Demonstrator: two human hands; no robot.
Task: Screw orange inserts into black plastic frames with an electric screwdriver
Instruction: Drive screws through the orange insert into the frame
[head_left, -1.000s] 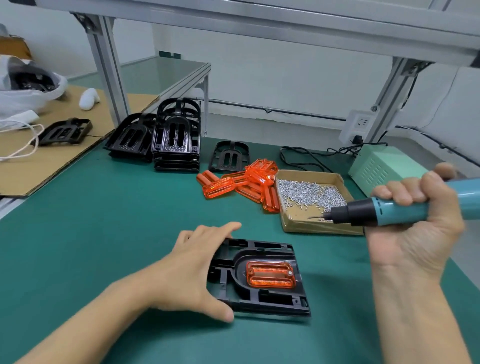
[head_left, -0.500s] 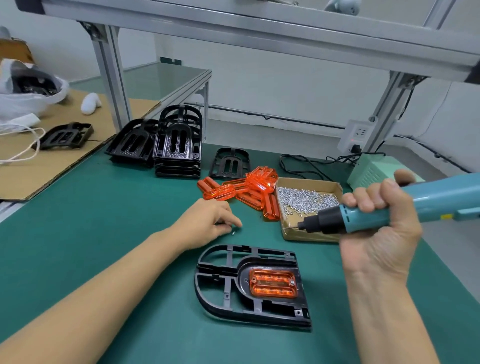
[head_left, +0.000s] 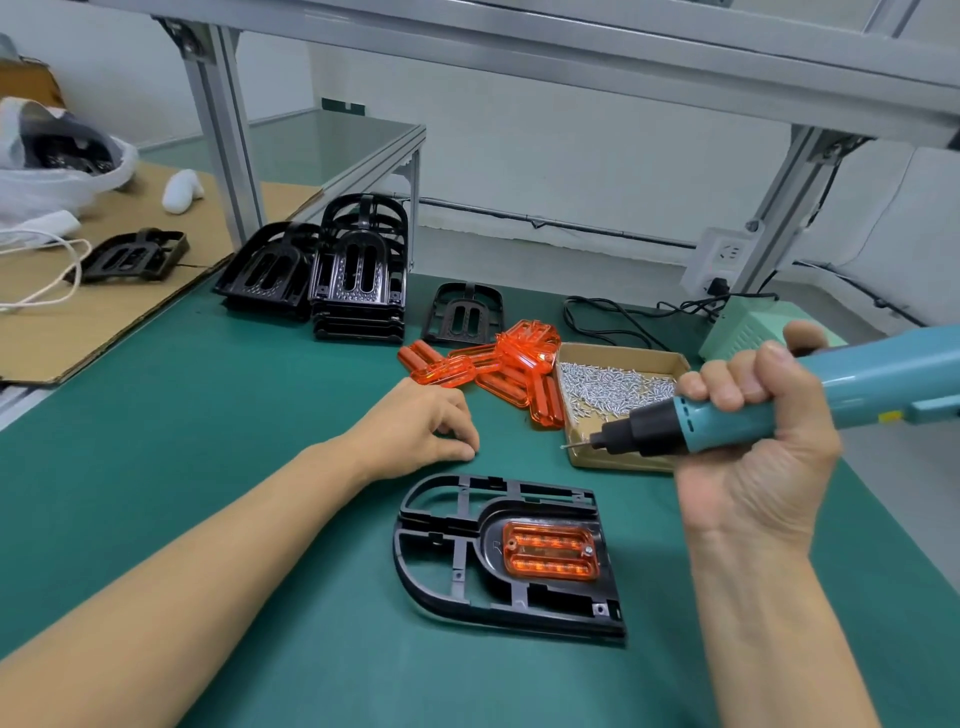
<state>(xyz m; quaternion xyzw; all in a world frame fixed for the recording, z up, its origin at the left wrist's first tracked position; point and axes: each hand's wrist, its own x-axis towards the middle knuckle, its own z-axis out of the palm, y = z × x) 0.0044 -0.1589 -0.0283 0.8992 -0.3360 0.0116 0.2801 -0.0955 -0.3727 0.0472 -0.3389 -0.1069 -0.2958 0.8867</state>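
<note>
A black frame (head_left: 506, 558) with an orange insert (head_left: 550, 551) seated in it is laid flat on the green bench (head_left: 208, 426). Beyond it, the left hand (head_left: 415, 428) is rested with fingers curled, nothing visibly held; the electric screwdriver (head_left: 769, 410) is gripped by the right hand (head_left: 753, 441) over the screw box (head_left: 623, 395). Loose inserts (head_left: 498, 371) and stacked frames (head_left: 358, 280) are seen farther back.

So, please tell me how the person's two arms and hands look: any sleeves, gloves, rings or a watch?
Both forearms are bare as far as the picture shows, with no sleeve edge in view. The left hand and the right hand wear no gloves. No ring, watch or wristband shows on the fingers and wrists that are visible. The nails look short and unpainted.
</note>
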